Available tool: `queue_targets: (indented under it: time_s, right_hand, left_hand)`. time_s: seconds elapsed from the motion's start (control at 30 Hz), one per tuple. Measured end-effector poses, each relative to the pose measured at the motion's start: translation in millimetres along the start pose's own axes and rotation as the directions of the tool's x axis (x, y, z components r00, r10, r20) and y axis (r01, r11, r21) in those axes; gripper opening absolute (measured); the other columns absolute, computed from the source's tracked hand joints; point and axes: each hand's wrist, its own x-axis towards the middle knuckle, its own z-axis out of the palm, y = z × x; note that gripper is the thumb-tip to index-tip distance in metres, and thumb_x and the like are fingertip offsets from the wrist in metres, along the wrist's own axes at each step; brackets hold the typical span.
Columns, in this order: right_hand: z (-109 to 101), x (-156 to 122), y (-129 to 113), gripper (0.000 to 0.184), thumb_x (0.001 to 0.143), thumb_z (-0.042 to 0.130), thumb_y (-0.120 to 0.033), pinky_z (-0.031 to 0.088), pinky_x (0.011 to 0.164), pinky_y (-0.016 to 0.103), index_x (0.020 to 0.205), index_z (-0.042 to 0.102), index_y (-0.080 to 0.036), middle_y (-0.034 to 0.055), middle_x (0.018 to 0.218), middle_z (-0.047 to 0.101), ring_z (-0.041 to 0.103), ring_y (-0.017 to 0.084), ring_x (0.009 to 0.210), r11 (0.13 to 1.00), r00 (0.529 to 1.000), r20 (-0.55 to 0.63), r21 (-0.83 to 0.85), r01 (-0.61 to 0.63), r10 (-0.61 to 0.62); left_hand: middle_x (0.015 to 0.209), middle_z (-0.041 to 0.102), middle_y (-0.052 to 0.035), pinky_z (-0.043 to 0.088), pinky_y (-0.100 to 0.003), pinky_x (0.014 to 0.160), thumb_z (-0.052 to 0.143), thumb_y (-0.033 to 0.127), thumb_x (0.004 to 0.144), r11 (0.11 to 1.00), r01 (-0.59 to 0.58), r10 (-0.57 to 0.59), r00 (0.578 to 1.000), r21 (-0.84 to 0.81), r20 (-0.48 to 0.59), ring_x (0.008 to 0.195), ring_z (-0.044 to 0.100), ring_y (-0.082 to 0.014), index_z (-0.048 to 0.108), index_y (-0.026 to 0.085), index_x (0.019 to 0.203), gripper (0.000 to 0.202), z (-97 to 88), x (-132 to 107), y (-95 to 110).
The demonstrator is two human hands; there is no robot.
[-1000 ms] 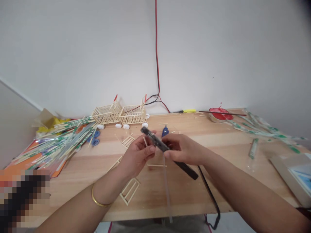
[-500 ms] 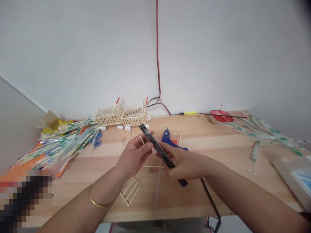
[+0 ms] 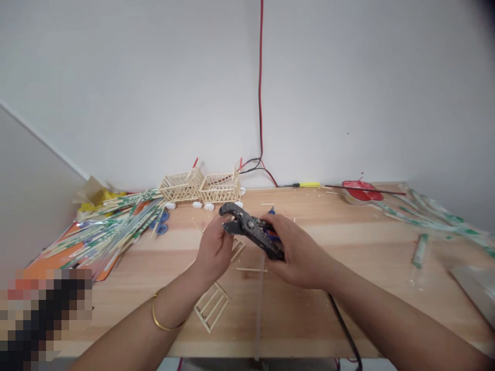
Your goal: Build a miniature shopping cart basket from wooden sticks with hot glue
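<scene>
My right hand grips black cutting pliers, whose jaws stand apart and point left. Close against the jaws, my left hand is closed in a pinch. A thin wooden stick was visible in that pinch a moment ago; now it is mostly hidden behind fingers and jaws. Beneath the pliers shows a small wooden stick frame, partly covered by my left hand; I cannot tell whether it is held. A loose stick and a ladder-like stick frame lie nearer me. Behind the right hand, a blue glue gun is mostly hidden.
Two stick-built carts with white wheels stand at the back. Bundled sticks in plastic and blue wheels lie left. A red dish, yellow-handled tool and plastic wrappers are right. A black cable crosses the front edge.
The pliers have turned from edge-on to broadside, showing their spread jaws and pivot. My left hand has closed in beside the jaws. The whole view has shifted slightly.
</scene>
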Motion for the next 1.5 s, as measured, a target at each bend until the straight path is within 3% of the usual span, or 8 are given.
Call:
queue_targets:
  time_s: [0.2, 0.43, 0.83, 1.07, 1.23, 1.37, 1.5]
  right_hand:
    - [1.9, 0.5, -1.9, 0.054, 0.067, 0.057, -0.018, 0.043, 0.080, 0.038, 0.119, 0.044, -0.017, 0.0125, 0.109, 0.058, 0.054, 0.026, 0.095, 0.998, 1.000, 0.018, -0.064, -0.013, 0.015]
    - [-6.6, 0.8, -1.9, 0.052, 0.069, 0.056, -0.020, 0.044, 0.076, 0.036, 0.120, 0.044, -0.019, 0.0099, 0.104, 0.061, 0.057, 0.025, 0.091, 0.995, 0.998, 0.062, -0.101, -0.018, 0.024]
    - [-6.3, 0.0, 1.5, 0.047, 0.071, 0.056, -0.023, 0.043, 0.072, 0.033, 0.117, 0.048, -0.020, 0.0092, 0.100, 0.065, 0.060, 0.025, 0.087, 0.972, 0.997, 0.054, -0.234, -0.033, 0.047]
    - [-7.9, 1.9, -0.8, 0.022, 0.076, 0.053, -0.029, 0.037, 0.061, 0.029, 0.095, 0.052, -0.018, 0.0085, 0.087, 0.066, 0.060, 0.023, 0.075, 0.929, 0.993, 0.077, -0.365, -0.053, 0.087]
    - [-7.9, 3.6, 1.5, 0.021, 0.078, 0.052, -0.030, 0.033, 0.058, 0.028, 0.095, 0.053, -0.018, 0.0092, 0.083, 0.068, 0.061, 0.023, 0.071, 0.908, 0.991, 0.095, -0.415, -0.051, 0.099]
    - [-5.2, 4.4, 3.5, 0.011, 0.079, 0.052, -0.028, 0.029, 0.054, 0.026, 0.083, 0.052, -0.019, 0.0058, 0.073, 0.065, 0.058, 0.019, 0.062, 0.938, 0.989, 0.092, -0.338, -0.078, 0.115]
    - [-7.4, 5.5, 7.4, 0.016, 0.084, 0.049, -0.030, 0.032, 0.053, 0.023, 0.072, 0.048, -0.020, -0.0016, 0.061, 0.053, 0.049, 0.013, 0.056, 0.991, 0.992, 0.009, -0.038, -0.127, 0.128]
  left_hand:
    - [0.096, 0.063, -0.0105, 0.044, -0.037, 0.083, 0.029, 0.025, 0.095, 0.994, -0.066, 0.064, 0.998, 0.091, 0.023, 0.093, 0.057, -0.0220, 0.059, 0.017, 0.096, 0.031, -1.6, 1.4, -3.3]
    - [0.097, 0.064, -0.0116, 0.045, -0.037, 0.085, 0.030, 0.023, 0.094, 0.989, -0.128, 0.124, 0.990, 0.069, 0.065, 0.096, 0.058, -0.0223, 0.058, 0.016, 0.096, 0.029, -5.1, 3.3, -5.1]
    - [0.095, 0.063, -0.0108, 0.046, -0.035, 0.081, 0.032, 0.020, 0.093, 0.965, -0.221, 0.208, 0.973, 0.142, 0.100, 0.091, 0.057, -0.0208, 0.057, 0.016, 0.099, 0.026, -7.7, 5.5, -5.4]
    - [0.095, 0.063, -0.0094, 0.046, -0.033, 0.081, 0.033, 0.014, 0.091, 0.943, -0.275, 0.261, 0.960, 0.186, 0.098, 0.091, 0.057, -0.0199, 0.056, 0.016, 0.100, 0.024, -8.0, 5.8, -3.5]
    - [0.093, 0.063, -0.0090, 0.045, -0.032, 0.080, 0.034, 0.015, 0.092, 0.946, -0.271, 0.258, 0.961, 0.177, 0.096, 0.089, 0.057, -0.0196, 0.055, 0.017, 0.098, 0.022, -7.4, 5.9, -4.8]
    - [0.093, 0.061, -0.0083, 0.044, -0.031, 0.079, 0.034, 0.018, 0.093, 0.962, -0.221, 0.206, 0.973, 0.160, 0.107, 0.089, 0.056, -0.0190, 0.055, 0.017, 0.098, 0.021, -8.0, 4.9, -2.6]
    - [0.080, 0.056, -0.0020, 0.041, -0.027, 0.071, 0.036, 0.024, 0.095, 0.999, -0.017, 0.019, 0.997, -0.029, 0.073, 0.075, 0.052, -0.0142, 0.050, 0.019, 0.095, 0.014, -8.2, 3.7, 4.0]
